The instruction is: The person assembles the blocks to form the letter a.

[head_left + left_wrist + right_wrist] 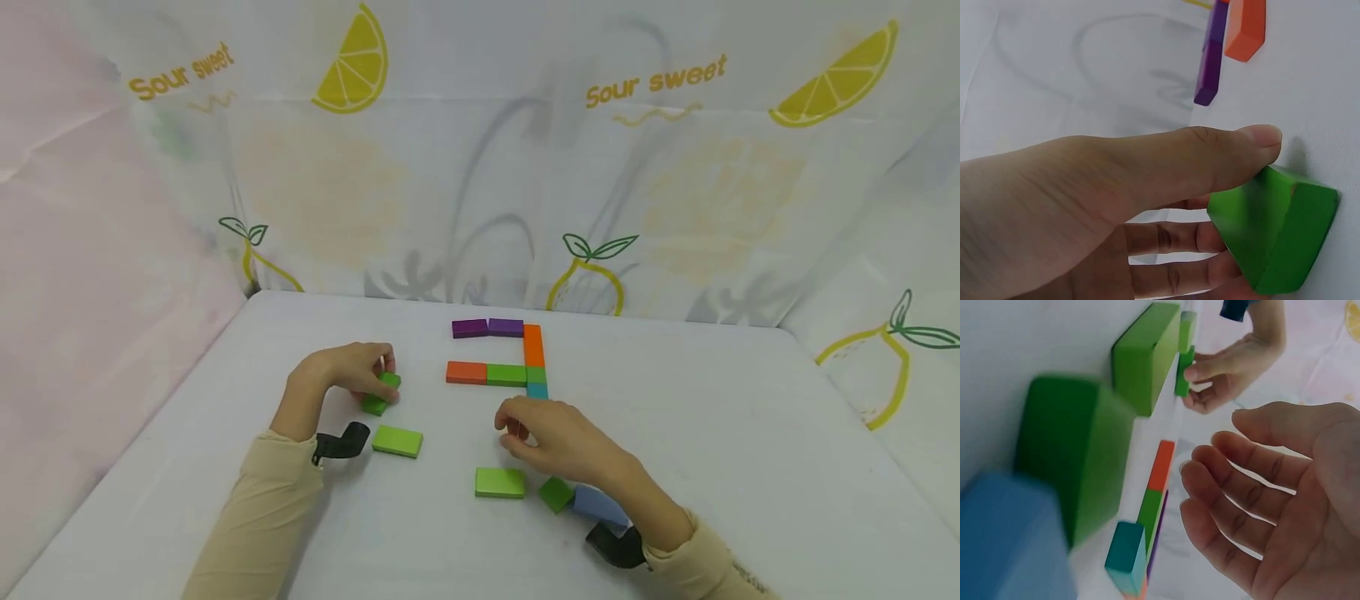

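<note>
My left hand [347,368] pinches a green block [381,393] on the left part of the table; in the left wrist view the thumb and fingers hold the green block [1272,228] at its edges. My right hand [558,437] holds nothing, its fingers loosely bent, just below the teal block [537,391]. The right wrist view shows the right hand [1272,500] with a space between thumb and fingers. Around it lie a light green block [499,483], a dark green block [556,494] and a blue block [600,506], partly hidden by the right forearm.
Another light green block [397,442] lies near the left wrist. Farther back, purple blocks [469,328], an upright-running orange block [533,345], a red-orange block [466,372] and green block [506,375] form joined rows. A printed cloth [450,167] hangs behind the white table [675,400].
</note>
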### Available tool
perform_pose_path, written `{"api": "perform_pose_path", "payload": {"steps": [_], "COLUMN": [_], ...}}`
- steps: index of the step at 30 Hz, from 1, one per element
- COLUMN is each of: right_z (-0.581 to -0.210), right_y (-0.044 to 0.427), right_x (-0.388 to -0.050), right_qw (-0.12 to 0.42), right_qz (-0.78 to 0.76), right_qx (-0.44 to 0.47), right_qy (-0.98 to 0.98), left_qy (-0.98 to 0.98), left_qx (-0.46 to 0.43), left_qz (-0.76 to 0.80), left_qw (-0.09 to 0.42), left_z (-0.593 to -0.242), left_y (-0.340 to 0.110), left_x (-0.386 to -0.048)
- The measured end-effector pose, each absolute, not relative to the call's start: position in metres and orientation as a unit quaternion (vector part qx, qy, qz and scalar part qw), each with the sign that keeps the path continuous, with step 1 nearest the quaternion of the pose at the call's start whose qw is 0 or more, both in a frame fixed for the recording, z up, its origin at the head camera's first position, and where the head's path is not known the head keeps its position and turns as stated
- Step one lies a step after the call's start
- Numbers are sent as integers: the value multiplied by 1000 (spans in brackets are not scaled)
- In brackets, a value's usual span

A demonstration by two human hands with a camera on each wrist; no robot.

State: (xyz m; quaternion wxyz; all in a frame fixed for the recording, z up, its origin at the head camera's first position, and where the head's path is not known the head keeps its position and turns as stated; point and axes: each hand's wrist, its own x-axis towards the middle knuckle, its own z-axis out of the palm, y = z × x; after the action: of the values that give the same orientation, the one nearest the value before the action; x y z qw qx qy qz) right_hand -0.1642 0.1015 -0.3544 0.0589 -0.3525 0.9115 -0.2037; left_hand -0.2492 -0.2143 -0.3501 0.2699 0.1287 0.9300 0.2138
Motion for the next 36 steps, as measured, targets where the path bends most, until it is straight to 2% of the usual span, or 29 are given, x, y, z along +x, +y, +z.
{"api": "perform_pose_path", "payload": {"steps": [7,21,31,36], "right_z": [-353,-358,-371,-373], "right_y": [75,18,-12,-19], "right_x": [-161,-160,-160,-158], "right_qw": [45,92,56,66], "right_qz": [-211,-179,-127,-117], "right_qx": [-371,-336,-341,-346], "right_qy": [903,920,930,928], "left_qy": [929,930,919,915], "left_qx": [128,121,143,157], "left_qz": [217,214,231,241], "left_qw": [272,273,285,282], "left_z": [-349,-348,-349,-351], "left_y": [-217,-216,-223,-225], "left_x": [-249,-250,-250,-250]}}
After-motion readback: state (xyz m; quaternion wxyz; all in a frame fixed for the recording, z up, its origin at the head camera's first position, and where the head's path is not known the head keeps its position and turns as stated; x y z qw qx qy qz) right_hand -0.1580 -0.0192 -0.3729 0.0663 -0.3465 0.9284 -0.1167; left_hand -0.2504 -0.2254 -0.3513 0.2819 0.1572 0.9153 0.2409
